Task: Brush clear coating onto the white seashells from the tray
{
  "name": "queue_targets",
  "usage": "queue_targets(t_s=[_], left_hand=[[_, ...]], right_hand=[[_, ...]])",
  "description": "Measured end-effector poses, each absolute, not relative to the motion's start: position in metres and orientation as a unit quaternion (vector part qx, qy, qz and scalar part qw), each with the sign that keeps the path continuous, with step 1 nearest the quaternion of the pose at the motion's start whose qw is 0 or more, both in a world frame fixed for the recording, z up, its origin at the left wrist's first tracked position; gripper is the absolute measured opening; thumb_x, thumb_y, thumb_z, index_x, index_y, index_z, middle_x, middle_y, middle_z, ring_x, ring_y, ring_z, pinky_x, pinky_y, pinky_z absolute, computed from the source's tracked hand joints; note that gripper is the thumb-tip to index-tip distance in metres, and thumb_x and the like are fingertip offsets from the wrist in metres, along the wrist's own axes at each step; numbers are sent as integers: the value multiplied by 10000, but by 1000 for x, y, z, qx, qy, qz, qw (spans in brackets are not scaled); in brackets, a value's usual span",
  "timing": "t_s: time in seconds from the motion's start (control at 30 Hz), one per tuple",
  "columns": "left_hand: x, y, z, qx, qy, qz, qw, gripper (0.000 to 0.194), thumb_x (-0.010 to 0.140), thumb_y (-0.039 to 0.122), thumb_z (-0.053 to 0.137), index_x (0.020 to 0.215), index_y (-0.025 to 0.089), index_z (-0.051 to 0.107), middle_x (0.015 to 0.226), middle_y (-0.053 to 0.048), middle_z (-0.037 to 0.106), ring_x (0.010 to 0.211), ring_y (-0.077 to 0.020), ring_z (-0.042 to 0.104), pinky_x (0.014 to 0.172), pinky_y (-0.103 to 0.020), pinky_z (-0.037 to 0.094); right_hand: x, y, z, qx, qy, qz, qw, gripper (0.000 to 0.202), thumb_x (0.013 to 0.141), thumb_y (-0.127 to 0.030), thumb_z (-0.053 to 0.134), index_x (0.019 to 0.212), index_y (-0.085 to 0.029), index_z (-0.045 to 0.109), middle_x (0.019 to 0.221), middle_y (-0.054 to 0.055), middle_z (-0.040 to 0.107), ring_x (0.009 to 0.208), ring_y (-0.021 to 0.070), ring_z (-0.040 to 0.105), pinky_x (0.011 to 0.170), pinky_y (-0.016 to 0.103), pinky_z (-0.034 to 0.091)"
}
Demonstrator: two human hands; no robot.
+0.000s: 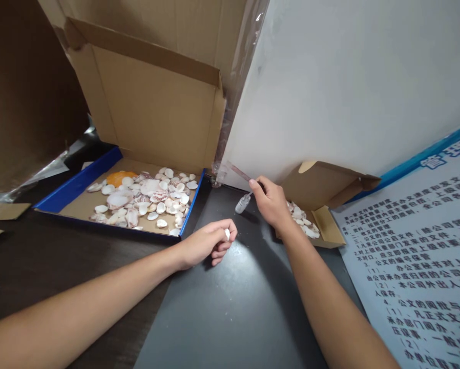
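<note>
Work over the smooth dark-grey surface (214,323) at six o'clock from the middle of your view, where the bare space gives your wrists room. The shallow blue-walled cardboard box (80,183), its brown lid raised behind it, lies at nine o'clock with a spread of white and pinkish shells (153,189); let your left forearm pass below its front edge without nudging it. The smaller brown cardboard box (332,228), also holding shells, sits at about four o'clock, close beside your right wrist, so swing that elbow gently. Your right hand (270,200) is closed around a slim brownish strip-like tool (239,171) that points toward eleven o'clock; a relaxed grip near the fingertips should steer it best. Just below it is a small clear bottle-like piece (242,204); whether your fingers hold that too, you cannot tell from here, so mind it as you move. Your left hand (210,241), curled at seven o'clock, pinches a small white shell (227,234) between thumb and forefinger. Pinch firmly but lightly, since thin shell may chip, and leave more of its face clear of your fingers.
</note>
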State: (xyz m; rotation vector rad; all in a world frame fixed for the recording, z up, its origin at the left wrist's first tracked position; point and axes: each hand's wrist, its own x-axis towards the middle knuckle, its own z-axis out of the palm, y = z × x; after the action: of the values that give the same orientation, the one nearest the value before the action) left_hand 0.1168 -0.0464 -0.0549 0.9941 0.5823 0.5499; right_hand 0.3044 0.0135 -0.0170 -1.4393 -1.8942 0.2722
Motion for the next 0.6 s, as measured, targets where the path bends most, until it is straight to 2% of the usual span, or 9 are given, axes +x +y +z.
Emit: queue_targets(t_s=[0.17,0.23,0.43,0.6], left_hand=[[117,-47,-55,479,278,253,793,33,743,175,398,743,205,413,540,83,325,409,-74,272,405,-191,309],[117,-50,-54,504,290,242,776,68,775,190,369,716,208,398,536,80,302,414,-81,259,414,-206,289],[118,-63,-49,761,263,196,559,168,766,122,360,613,190,349,542,48,323,540,-107,304,541,-255,247],[118,-64,-47,771,268,202,541,179,760,94,323,612,192,354,548,45,345,552,-114,327,574,-260,265]], right_hand=[[305,14,-16,-558,-740,109,359,377,930,-470,419,670,-201,470,566,-37,424,565,138,405,558,240,281],[305,13,-15,-558,-737,107,367,376,933,-461,418,663,-202,452,565,-40,406,563,135,399,559,239,279],[307,13,-15,-560,-741,114,352,381,930,-470,418,659,-203,440,567,-40,399,568,137,393,559,242,272],[306,13,-15,-566,-737,112,351,375,931,-466,420,662,-205,431,565,-43,397,571,135,395,565,243,270]])
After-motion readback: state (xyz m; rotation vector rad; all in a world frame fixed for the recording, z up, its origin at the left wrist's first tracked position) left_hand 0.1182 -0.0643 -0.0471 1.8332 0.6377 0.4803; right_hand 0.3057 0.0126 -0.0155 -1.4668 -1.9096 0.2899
